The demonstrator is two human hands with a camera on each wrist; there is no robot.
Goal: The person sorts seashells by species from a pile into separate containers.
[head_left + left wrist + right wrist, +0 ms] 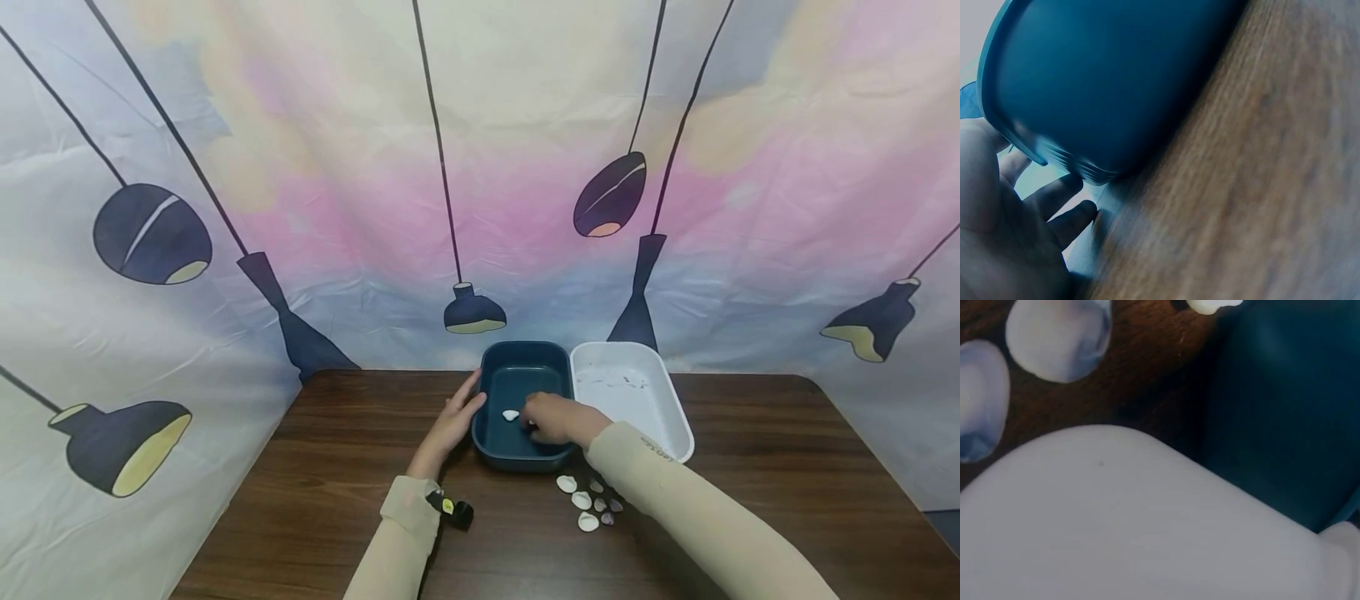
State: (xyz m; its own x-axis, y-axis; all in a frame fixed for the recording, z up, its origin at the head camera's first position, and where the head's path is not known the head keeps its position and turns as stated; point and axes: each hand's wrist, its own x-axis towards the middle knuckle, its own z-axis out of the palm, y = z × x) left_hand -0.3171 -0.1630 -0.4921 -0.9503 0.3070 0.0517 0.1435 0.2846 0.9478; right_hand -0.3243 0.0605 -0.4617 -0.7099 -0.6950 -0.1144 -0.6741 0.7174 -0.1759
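Observation:
A white shell (510, 415) lies inside the dark teal box (497, 454), just left of my right hand (553, 418). That hand reaches down into the box with its fingers bent; what lies under the fingertips is hidden. My left hand (452, 427) rests against the box's left side. In the left wrist view, the left hand's fingers (1072, 222) are spread beside the box wall (1085, 81). In front of the containers several pale shells (581, 500) are scattered on the table. Two of the larger shells (1059, 337) show in the right wrist view.
A white tray (678, 425) stands against the right side of the teal box, partly behind the right sleeve (675, 483). Both containers stand at the back of the brown wooden table (315, 500). A cloth printed with lamps (360, 208) hangs behind.

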